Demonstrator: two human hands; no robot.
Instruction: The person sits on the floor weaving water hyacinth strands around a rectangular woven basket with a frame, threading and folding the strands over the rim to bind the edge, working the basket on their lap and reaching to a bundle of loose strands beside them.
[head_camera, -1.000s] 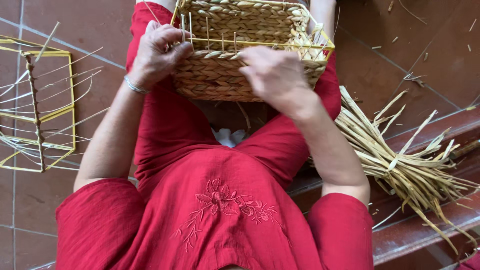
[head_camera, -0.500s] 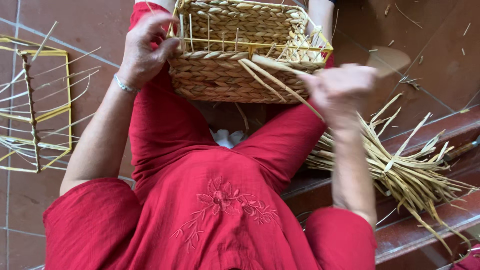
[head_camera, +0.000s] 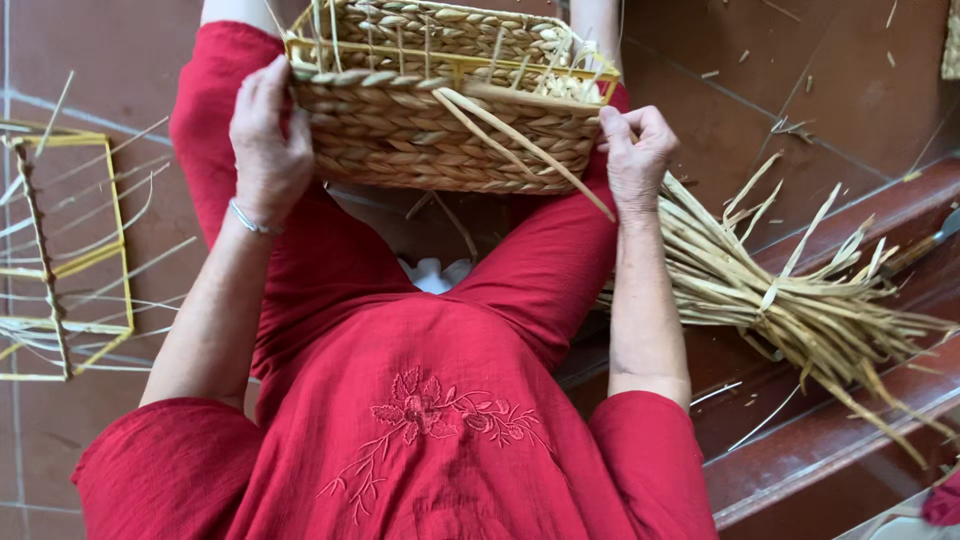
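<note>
across the lap, at 12 o'clock in the head view, a half-woven rectangular basket is resting on the knees of a person in red clothes, its open mouth facing away and its near wall turned toward the body, probably so the top rows are staying within easy reach. the left hand is pressing flat against the basket's corner at 10 o'clock, fingers wrapping over the yellow frame rim, seemingly bracing it against the pull from the other side. the right hand is sitting at 2 o'clock, closing loosely at the basket's far corner; it is appearing to pinch the end of a loose strand running diagonally down the woven wall, though the fingertips are turning away, so the grip itself is hard to confirm. a bundle of dried reeds is lying at 3 o'clock on the step, close by the working hand. a bare yellow wire frame is lying at 9 o'clock on the tiles. the basket's far side is being cut off by the picture's upper edge, and a white scrap between the legs is too hidden to identify.
</note>
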